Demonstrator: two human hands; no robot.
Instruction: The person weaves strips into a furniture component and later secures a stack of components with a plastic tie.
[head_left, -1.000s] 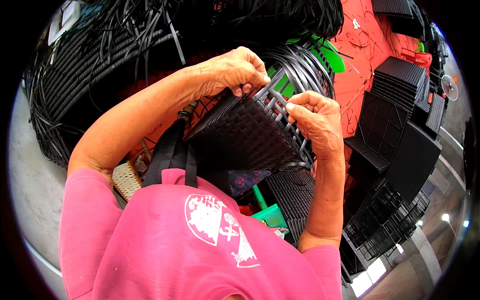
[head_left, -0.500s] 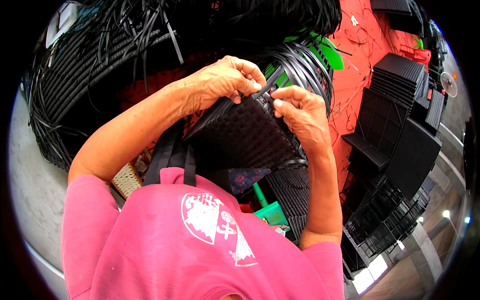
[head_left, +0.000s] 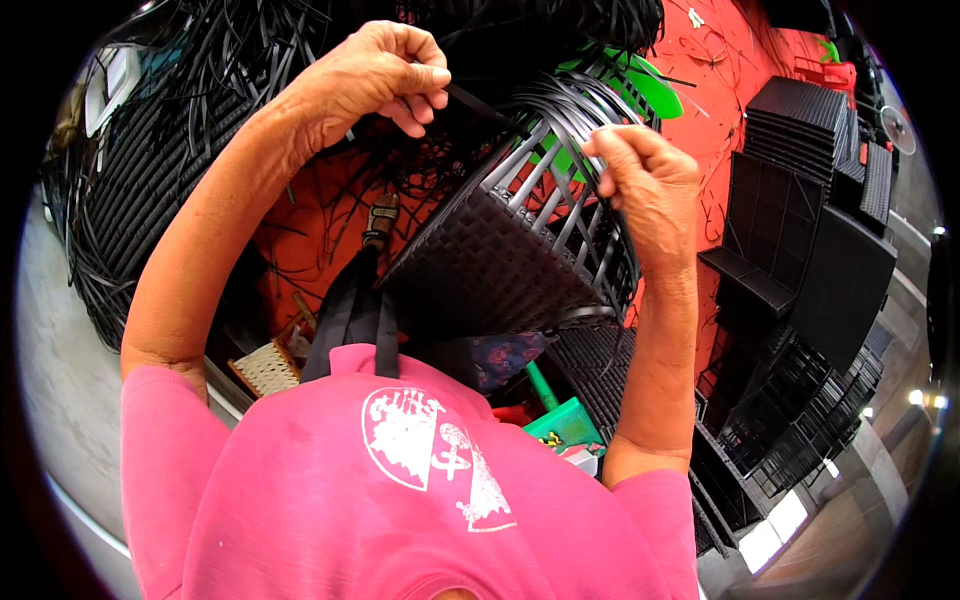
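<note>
A black woven piece stands in front of me, its lower part closely plaited and bare slats showing above. Loose flat strips arch over its top. My left hand is up at the left, away from the piece, thumb and fingers pinching a thin black strip that runs taut toward the top of the piece. At the piece's right upper side is my right hand, its fingers curled closed beside the arched strips. What sits between those fingertips is hidden.
Left lies a large bundle of black strips. A green chair part is behind the piece, over a red floor littered with scraps. Black woven panels are stacked right. A green container stands near my body.
My hands were close together at the piece's top edge. The left has moved up and left, drawing out the strip; the right has shifted slightly right. The bare slats now show.
</note>
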